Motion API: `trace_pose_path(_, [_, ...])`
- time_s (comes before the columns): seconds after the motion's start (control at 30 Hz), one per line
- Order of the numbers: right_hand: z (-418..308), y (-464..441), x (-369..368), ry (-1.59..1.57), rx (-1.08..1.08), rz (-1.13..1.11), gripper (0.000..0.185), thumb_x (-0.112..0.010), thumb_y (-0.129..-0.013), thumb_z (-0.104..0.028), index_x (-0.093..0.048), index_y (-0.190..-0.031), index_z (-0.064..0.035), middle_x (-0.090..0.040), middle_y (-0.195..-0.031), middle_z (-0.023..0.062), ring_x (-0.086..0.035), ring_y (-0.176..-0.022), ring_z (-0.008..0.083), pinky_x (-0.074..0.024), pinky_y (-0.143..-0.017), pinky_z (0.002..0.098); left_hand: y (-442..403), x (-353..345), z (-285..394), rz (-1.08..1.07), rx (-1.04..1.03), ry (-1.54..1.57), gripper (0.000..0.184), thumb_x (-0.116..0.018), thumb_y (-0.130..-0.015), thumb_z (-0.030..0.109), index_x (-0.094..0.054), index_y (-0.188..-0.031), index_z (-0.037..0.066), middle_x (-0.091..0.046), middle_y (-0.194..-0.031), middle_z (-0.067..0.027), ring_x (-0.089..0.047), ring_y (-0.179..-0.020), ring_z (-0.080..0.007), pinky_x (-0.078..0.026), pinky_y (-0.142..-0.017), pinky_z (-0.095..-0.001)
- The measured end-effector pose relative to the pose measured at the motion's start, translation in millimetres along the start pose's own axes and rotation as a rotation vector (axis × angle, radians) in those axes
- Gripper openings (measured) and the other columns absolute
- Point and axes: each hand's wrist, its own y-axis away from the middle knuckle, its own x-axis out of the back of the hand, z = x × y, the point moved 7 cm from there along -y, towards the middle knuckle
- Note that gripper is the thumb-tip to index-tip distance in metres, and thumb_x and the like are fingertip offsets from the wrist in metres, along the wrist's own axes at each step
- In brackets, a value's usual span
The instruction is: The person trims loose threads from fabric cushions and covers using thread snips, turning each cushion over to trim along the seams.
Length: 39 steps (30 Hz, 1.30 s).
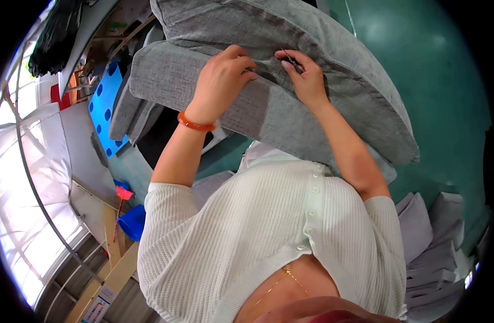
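Observation:
Grey upholstery fabric (365,102), sewn into a large curved cushion cover, lies across my lap and reaches away from me. A long flat grey panel (166,75) of it runs beneath my hands. My right hand (308,81) is closed on small dark thread snips (295,65), their thin tip pointing up and left above a fold. To the left, my left hand (222,81), an orange bracelet (195,123) at its wrist, hovers at the panel's upper edge. Its fingers are bent together in a pinch; what they hold is too small to make out.
Grey cushions (435,253) are piled on the right, on the green floor (446,81). To the left are a blue dotted sheet (106,102), a blue bin (132,222) with a red-headed brush (123,194), and wooden boards (109,285). A black bag (55,37) hangs at upper left.

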Motion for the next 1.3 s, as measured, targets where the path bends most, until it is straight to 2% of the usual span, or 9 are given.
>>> trace_pose_path(0.23, [15.3,2.1,-8.6,-0.036,-0.048,-0.027,0.022,-0.056,-0.085,-0.007,-0.060,-0.107,-0.0020,-0.063,-0.103,0.0060,-0.058,-0.097,0.0129,-0.0445,-0.085,0.0249,-18.4,-34.8,-22.5,-0.333,-0.005,-0.064,0.009,-0.062,-0.074,0.013,-0.064,-0.079,0.006,-0.057,-0.090,-0.0055,-0.058,-0.079,-0.0278,-0.045,-0.069,-0.0363])
trace_pose_path(0.47, [7.3,4.6,-5.6,-0.091,-0.111,-0.134,0.022,-0.053,-0.088,-0.019,-0.062,-0.100,-0.0022,-0.063,-0.092,0.0042,-0.057,-0.087,0.0128,-0.0433,-0.077,0.0240,-21.5,-23.7,-29.0,-0.197,-0.095,-0.003,0.009,-0.059,-0.078,0.009,-0.058,-0.084,0.002,-0.059,-0.084,-0.0089,-0.059,-0.073,-0.0251,-0.046,-0.066,-0.0336])
trace_pose_path(0.53, [7.5,6.3,-8.4,-0.072,-0.129,-0.217,0.026,-0.049,-0.090,-0.024,-0.062,-0.098,-0.0033,-0.061,-0.087,0.0022,-0.054,-0.085,0.0120,-0.0417,-0.076,0.0238,-23.1,-14.5,-44.6,-0.152,0.270,0.433,0.008,-0.057,-0.082,0.009,-0.056,-0.087,0.003,-0.062,-0.080,-0.0082,-0.061,-0.067,-0.0166,-0.047,-0.061,-0.0275])
trace_pose_path(0.63, [12.6,6.3,-10.4,-0.133,-0.198,-0.253,0.029,-0.048,-0.091,-0.028,-0.062,-0.097,-0.0038,-0.056,-0.079,-0.0002,-0.052,-0.072,0.0092,-0.0405,-0.065,0.0215,-22.5,11.9,-55.4,0.040,0.369,0.884,0.005,-0.055,-0.085,0.008,-0.055,-0.087,0.004,-0.064,-0.078,-0.0049,-0.060,-0.064,-0.0097,-0.046,-0.058,-0.0211])
trace_pose_path(0.7, [21.1,5.4,-10.4,-0.319,-0.314,-0.260,0.031,-0.047,-0.091,-0.030,-0.062,-0.098,-0.0038,-0.051,-0.071,-0.0019,-0.046,-0.060,0.0065,-0.0361,-0.054,0.0196,-22.8,10.4,-45.6,-0.006,0.298,0.810,0.006,-0.058,-0.083,0.008,-0.057,-0.086,0.003,-0.064,-0.079,-0.0023,-0.059,-0.064,-0.0089,-0.046,-0.060,-0.0186])
trace_pose_path(0.83, [23.9,5.9,-9.3,-0.609,-0.425,-0.129,0.036,-0.042,-0.093,-0.033,-0.061,-0.100,-0.0024,-0.040,-0.060,-0.0042,-0.032,-0.045,0.0031,-0.0239,-0.039,0.0179,-29.4,-39.1,2.3,-0.369,-0.110,0.155,0.005,-0.061,-0.073,0.015,-0.061,-0.076,0.010,-0.061,-0.067,-0.0068,-0.060,-0.064,-0.0251,-0.046,-0.058,-0.0338])
trace_pose_path(1.0, [35.0,4.8,-7.7,-0.651,-0.399,-0.134,0.039,-0.041,-0.093,-0.034,-0.060,-0.102,-0.0010,-0.044,-0.060,-0.0031,-0.037,-0.044,0.0041,-0.0268,-0.039,0.0185,-35.7,-75.7,4.9,-0.584,-0.279,-0.004,0.004,-0.063,-0.072,0.016,-0.063,-0.071,0.012,-0.063,-0.067,-0.0051,-0.061,-0.066,-0.0248,-0.047,-0.060,-0.0354])
trace_pose_path(1.23, [47.4,6.5,-10.2,-0.619,-0.422,-0.128,0.041,-0.037,-0.094,-0.032,-0.059,-0.104,0.0010,-0.044,-0.060,-0.0037,-0.035,-0.043,0.0030,-0.0247,-0.038,0.0182,-30.5,-89.6,7.7,-0.582,-0.279,-0.033,0.008,-0.064,-0.073,0.018,-0.062,-0.075,0.010,-0.062,-0.072,-0.0058,-0.061,-0.072,-0.0249,-0.048,-0.064,-0.0361])
trace_pose_path(1.3, [47.9,5.2,-9.7,-0.652,-0.412,-0.086,0.039,-0.044,-0.092,-0.036,-0.061,-0.102,-0.0023,-0.044,-0.059,-0.0018,-0.034,-0.043,0.0044,-0.0266,-0.038,0.0188,-32.3,-76.1,10.8,-0.369,-0.365,-0.039,0.010,-0.063,-0.075,0.018,-0.061,-0.079,0.009,-0.061,-0.078,-0.0081,-0.060,-0.077,-0.0270,-0.047,-0.066,-0.0362])
